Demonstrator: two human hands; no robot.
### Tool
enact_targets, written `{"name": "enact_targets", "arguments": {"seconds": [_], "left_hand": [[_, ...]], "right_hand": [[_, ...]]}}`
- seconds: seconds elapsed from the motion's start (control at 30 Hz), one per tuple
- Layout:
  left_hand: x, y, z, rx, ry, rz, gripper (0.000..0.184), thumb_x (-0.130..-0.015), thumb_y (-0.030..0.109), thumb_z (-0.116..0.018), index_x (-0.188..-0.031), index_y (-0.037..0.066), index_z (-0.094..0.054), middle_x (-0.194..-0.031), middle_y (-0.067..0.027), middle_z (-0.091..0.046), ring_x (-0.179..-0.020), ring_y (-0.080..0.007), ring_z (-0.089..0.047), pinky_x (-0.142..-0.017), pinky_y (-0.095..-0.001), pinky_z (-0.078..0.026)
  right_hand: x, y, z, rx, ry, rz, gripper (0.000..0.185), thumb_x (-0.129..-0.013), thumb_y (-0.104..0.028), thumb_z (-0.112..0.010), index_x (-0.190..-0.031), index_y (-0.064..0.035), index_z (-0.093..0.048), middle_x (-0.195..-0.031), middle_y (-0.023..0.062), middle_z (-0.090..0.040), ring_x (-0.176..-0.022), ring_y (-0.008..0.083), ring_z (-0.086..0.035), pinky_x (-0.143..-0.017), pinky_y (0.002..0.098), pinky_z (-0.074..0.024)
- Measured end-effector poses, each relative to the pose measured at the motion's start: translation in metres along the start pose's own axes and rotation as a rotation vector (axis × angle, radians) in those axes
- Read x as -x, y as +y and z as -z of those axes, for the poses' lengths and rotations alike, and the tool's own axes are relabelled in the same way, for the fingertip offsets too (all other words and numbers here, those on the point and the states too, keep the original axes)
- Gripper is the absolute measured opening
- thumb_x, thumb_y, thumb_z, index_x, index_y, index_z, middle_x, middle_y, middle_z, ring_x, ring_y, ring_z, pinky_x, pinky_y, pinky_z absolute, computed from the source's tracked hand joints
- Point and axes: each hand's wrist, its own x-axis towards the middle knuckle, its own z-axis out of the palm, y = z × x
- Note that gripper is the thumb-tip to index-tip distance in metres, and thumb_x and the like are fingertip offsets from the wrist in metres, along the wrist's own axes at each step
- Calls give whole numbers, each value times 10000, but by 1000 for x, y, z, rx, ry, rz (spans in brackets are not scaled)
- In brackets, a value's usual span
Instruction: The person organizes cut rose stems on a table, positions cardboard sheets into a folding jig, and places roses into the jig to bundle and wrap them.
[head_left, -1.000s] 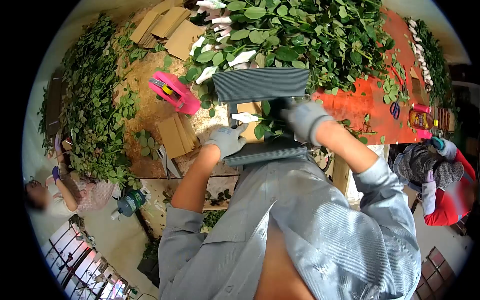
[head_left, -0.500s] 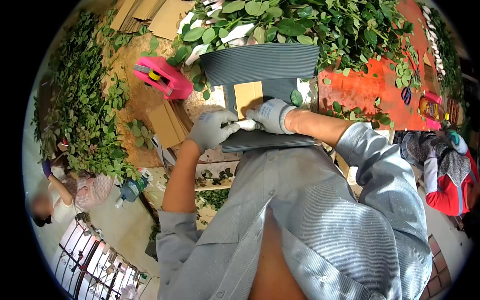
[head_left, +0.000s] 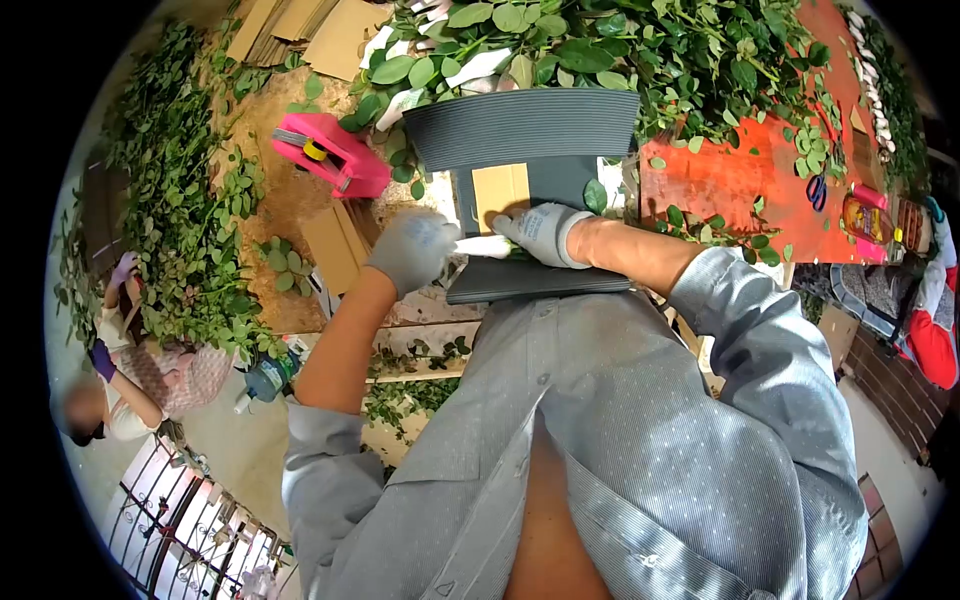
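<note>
Between my hands lies a flower bud in a white sleeve [head_left: 484, 246], with a bit of green at its right end. My left hand [head_left: 412, 250], in a pale grey glove and slightly blurred, is closed on the sleeve's left tip. My right hand [head_left: 545, 234], gloved alike, grips the right end of the bud near the stem; its fingertips are partly hidden. Both hands are over a dark grey stand with a ribbed upper panel [head_left: 525, 128] and a lower ledge [head_left: 535, 281]. A brown cardboard piece [head_left: 500, 192] lies on the stand just beyond the right hand.
A pink tape dispenser [head_left: 335, 155] and cardboard sheets [head_left: 335, 245] are at left. Leafy stems [head_left: 690, 60] pile up behind the stand. Blue-handled scissors [head_left: 817, 192] and a bottle [head_left: 866, 218] lie on the red table at right. Other people work at both sides.
My left hand has shifted left, and the white sleeve now extends longer between my hands. My right hand has stayed nearly in place. The person at right has moved farther toward the edge.
</note>
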Motion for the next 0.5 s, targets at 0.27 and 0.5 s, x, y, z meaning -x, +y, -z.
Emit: {"name": "enact_targets", "arguments": {"seconds": [0.27,0.5], "left_hand": [[42,2,54,355,-18,217,495,-883,357,-688,-1268,51,-632,-1186,-170,-665,-1054,-311,-675,-943,-409,-520],[5,64,31,503,-213,-97,762,-844,334,-681,-1476,-5,-424,-1447,-267,-494,-1294,-414,-525,-1087,-433,-428]], "right_hand": [[3,-16,20,62,-85,32,360,-1015,-165,-447,-1350,-88,-553,-1229,192,-668,-1115,375,-662,-926,440,-529],[-1,-12,12,101,-32,93,366,-965,-158,-509,-1316,-98,-592,-1163,185,-694,-1076,382,-671,-906,452,-529]]}}
